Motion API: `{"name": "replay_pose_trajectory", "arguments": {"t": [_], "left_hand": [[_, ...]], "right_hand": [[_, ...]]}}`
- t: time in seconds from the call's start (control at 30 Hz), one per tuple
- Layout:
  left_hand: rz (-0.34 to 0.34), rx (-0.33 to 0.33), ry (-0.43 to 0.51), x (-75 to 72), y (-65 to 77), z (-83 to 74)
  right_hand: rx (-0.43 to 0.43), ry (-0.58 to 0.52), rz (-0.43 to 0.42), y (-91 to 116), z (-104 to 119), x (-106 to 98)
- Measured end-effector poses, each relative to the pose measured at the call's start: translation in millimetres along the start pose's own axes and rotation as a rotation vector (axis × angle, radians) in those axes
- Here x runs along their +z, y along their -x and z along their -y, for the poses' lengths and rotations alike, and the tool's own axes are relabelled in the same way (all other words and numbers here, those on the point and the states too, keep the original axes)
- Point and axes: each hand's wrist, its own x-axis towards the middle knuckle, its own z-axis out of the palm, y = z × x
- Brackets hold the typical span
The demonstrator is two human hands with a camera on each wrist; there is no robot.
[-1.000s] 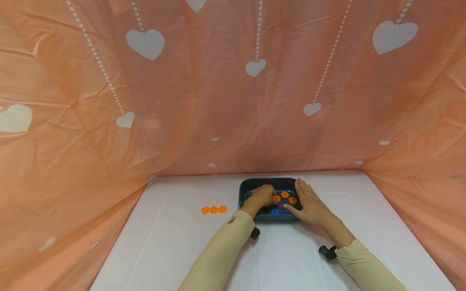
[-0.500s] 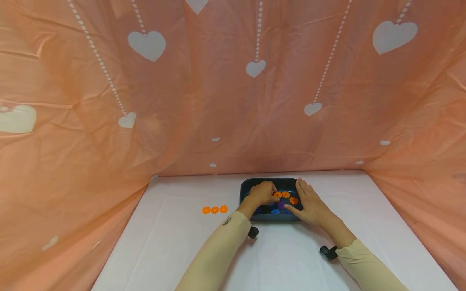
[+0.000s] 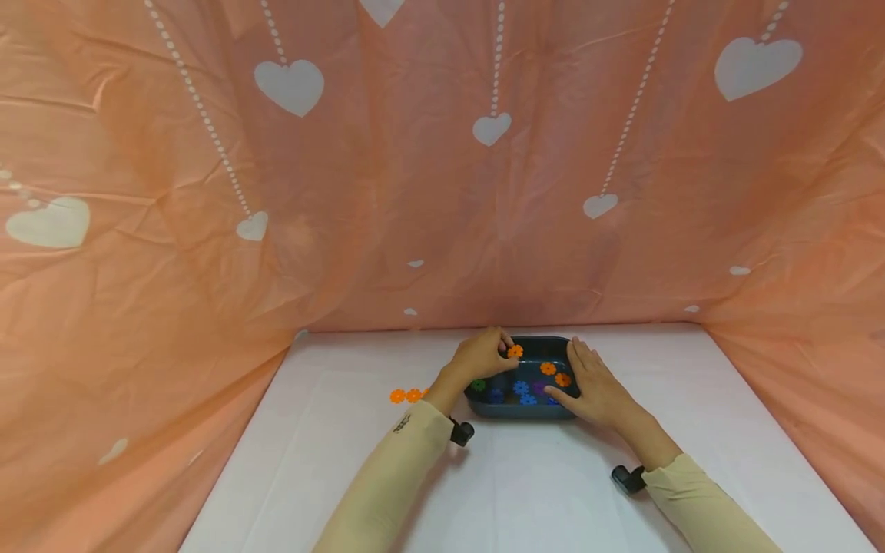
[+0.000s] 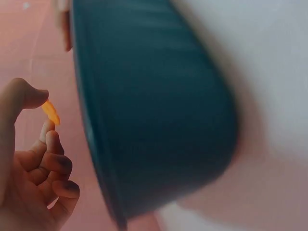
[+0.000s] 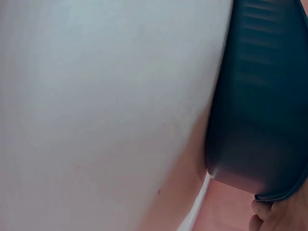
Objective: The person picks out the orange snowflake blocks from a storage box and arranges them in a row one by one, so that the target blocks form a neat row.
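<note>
My left hand [image 3: 477,356] pinches an orange flower-shaped piece [image 3: 515,351] between thumb and fingertips, above the left back part of a dark blue tray [image 3: 522,412]. In the left wrist view the piece [image 4: 51,112] appears edge-on, with the other fingers loosely bent below it. Straight fingers of my right hand [image 3: 600,393] rest along the tray's right rim, its thumb reaching over the inside. Two more orange flower pieces [image 3: 548,369] lie in the tray, along with blue ones [image 3: 528,399], a green one [image 3: 478,385] and a purple one [image 3: 541,388].
On the white tabletop [image 3: 539,491], left of the tray, orange flower pieces [image 3: 397,396] lie in a row, the rightmost partly behind my left wrist. A peach curtain [image 3: 442,230] with white hearts hangs behind and at both sides.
My left hand has lifted an orange flower piece out of the group in the tray and moved left and back with it. The right hand stays on the rim.
</note>
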Motion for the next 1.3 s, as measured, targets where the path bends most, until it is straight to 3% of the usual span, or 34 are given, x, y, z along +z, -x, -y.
{"name": "replay_pose_trajectory", "arguments": {"t": [0.47, 0.87, 1.3], "left_hand": [[-0.057, -0.034, 0.07, -35.7, 31.9, 41.6], [-0.104, -0.053, -0.04, -51.5, 59.6, 80.2], [-0.057, -0.139, -0.07, -62.5, 94.3, 122.8]], "right_hand": [[0.0, -0.011, -0.005, 1, -3, 0], [0.012, -0.018, -0.003, -1, -5, 1], [-0.005, -0.016, 0.001, -1, -3, 1]]}}
